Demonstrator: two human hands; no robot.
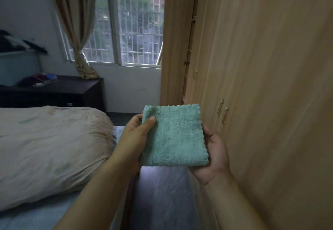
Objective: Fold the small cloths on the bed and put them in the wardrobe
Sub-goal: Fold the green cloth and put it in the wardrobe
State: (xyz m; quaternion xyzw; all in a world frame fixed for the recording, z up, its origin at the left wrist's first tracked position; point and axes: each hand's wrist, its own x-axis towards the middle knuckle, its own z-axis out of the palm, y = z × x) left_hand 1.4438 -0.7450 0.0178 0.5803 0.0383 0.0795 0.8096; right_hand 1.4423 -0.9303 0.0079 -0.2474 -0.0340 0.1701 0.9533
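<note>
At centre frame, a folded square of fluffy mint-green cloth [173,137] is held up by both hands: left hand [134,136] pinching its left edge (thumb on top), right hand [213,155] cupping underneath, beside the light wooden wardrobe [261,85].

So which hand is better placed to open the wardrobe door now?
The right hand, probably. It holds the folded cloth on the wardrobe side, close to the door handles. The left hand is on the bed side and could hold the cloth alone.
</note>
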